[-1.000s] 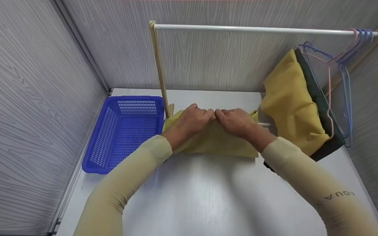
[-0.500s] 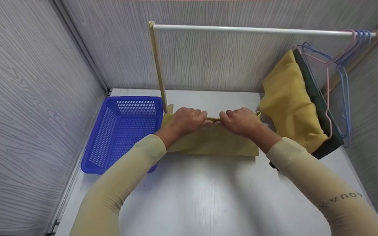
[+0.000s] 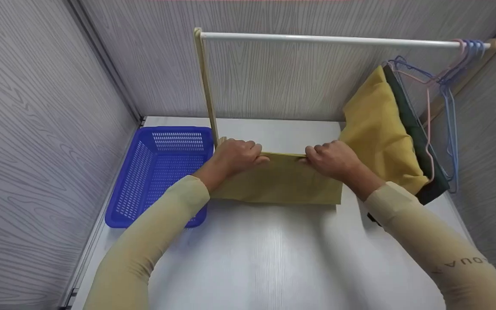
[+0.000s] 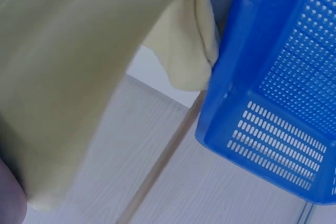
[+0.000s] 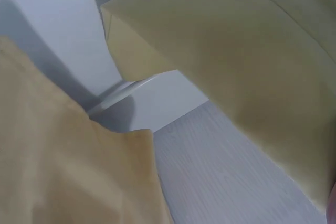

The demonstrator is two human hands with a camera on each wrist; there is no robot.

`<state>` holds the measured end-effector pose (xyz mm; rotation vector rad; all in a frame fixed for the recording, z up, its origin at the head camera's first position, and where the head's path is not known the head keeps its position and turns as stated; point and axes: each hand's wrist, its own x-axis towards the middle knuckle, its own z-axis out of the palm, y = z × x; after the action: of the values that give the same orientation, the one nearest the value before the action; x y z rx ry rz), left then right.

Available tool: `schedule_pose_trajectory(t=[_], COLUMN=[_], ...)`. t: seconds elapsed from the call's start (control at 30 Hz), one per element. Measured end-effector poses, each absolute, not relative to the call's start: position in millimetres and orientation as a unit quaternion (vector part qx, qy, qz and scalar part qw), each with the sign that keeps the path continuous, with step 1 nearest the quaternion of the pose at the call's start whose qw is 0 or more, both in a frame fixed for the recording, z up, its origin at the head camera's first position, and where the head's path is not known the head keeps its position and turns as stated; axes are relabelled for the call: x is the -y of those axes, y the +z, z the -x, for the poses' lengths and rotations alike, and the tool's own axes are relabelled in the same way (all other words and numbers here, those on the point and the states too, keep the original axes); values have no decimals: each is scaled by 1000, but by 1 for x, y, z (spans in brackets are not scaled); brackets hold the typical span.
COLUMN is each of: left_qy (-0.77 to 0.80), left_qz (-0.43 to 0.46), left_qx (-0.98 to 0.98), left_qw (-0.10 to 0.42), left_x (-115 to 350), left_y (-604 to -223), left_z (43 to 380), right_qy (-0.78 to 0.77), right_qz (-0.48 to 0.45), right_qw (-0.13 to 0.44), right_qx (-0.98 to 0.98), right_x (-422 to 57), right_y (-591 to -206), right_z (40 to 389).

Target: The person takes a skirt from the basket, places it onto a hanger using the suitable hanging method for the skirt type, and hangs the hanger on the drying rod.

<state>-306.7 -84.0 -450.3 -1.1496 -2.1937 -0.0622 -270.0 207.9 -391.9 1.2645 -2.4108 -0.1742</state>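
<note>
A dull yellow cloth (image 3: 282, 183) hangs in a broad folded panel between my two hands, close over the white table. My left hand (image 3: 236, 156) grips its upper edge on the left, with the thumb pointing inward. The right hand (image 3: 333, 159) grips the same edge farther right. Between them the edge runs nearly straight. In the left wrist view the cloth (image 4: 68, 61) drapes beside the blue basket, with one corner folded over near the rim. The right wrist view shows the cloth's (image 5: 226, 51) other end, and only a sliver of a finger.
A blue plastic basket (image 3: 178, 140) stands left of the cloth. Above runs a white rail (image 3: 325, 38) on wooden posts (image 3: 206, 86). At right hang a yellow garment (image 3: 377, 133), a dark green one (image 3: 408, 116), and pink (image 3: 429, 116) and blue hangers (image 3: 454, 142).
My hands have slid apart along the cloth's upper edge, the left one leftward and the right one rightward. More of that edge now shows, pulled straight between them.
</note>
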Motion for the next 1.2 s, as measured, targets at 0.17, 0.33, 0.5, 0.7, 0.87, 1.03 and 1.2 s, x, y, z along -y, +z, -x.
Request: schedule_pose_trajectory(t=[0.17, 0.33, 0.5, 0.7, 0.87, 1.03, 1.2], left_qy=[-8, -2, -8, -72, -188, -283, -248], left_qz=[433, 438, 431, 410, 366, 365, 422], left_qx=[843, 848, 851, 865, 886, 862, 838], left_qw=[318, 299, 300, 280, 215, 208, 240], left_x=[92, 104, 115, 124, 126, 113, 91], left_y=[-446, -445, -444, -438, -433, -425, -417], left_z=[306, 307, 310, 311, 311, 307, 299], right_qy=[-87, -107, -93, -62, -38, -41, -20], right_qz=[-416, -403, -376, -406, -398, -318, -292], right_qw=[203, 162, 116, 145, 133, -11, -91], right_qx=[882, 894, 914, 900, 907, 947, 952], right_x=[-223, -236, -250, -264, -275, -276, -271], right_y=[-417, -415, -412, -416, -417, -416, -419], right_z=[285, 287, 290, 291, 292, 294, 293])
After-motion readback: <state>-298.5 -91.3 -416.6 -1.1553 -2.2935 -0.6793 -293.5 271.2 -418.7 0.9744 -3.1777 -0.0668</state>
